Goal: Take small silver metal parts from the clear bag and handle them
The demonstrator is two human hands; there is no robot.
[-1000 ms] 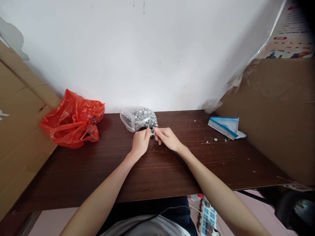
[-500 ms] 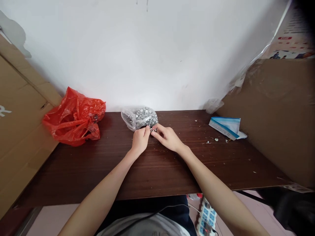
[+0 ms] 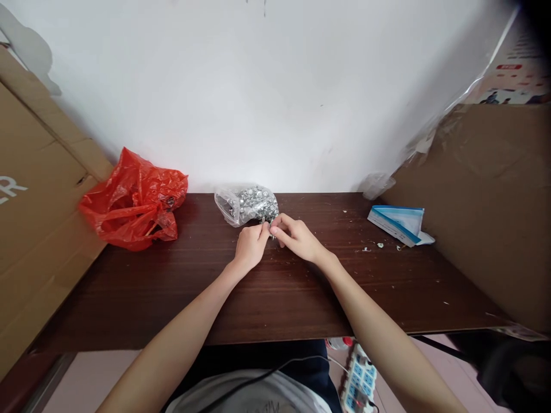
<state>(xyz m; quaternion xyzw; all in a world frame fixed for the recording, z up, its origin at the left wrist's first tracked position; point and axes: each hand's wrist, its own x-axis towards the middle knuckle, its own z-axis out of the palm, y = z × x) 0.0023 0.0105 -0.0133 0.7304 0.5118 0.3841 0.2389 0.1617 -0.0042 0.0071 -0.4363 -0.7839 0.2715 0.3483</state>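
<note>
My left hand (image 3: 251, 246) and my right hand (image 3: 298, 238) meet over the middle of the brown table, their fingertips touching or nearly so. Between them shows a small shiny metal piece (image 3: 271, 234), too small and covered to name. The left thumb and fingers are pinched on it, and the right thumb and forefinger close on its other side. Just behind the hands lies a clear plastic bag (image 3: 253, 203) filled with many small silvery metal parts, its mouth turned to the left.
A crumpled red plastic bag (image 3: 138, 201) sits at the left beside a cardboard box (image 3: 38, 206). On the right, a blue-and-white packet (image 3: 398, 223) and small scraps (image 3: 380, 245) lie near another box (image 3: 477, 212). A power strip (image 3: 359, 378) is below the table edge.
My right thumb and forefinger have closed together against the left fingertips; before, they were slightly apart around the metal piece. The whole view has shifted a little.
</note>
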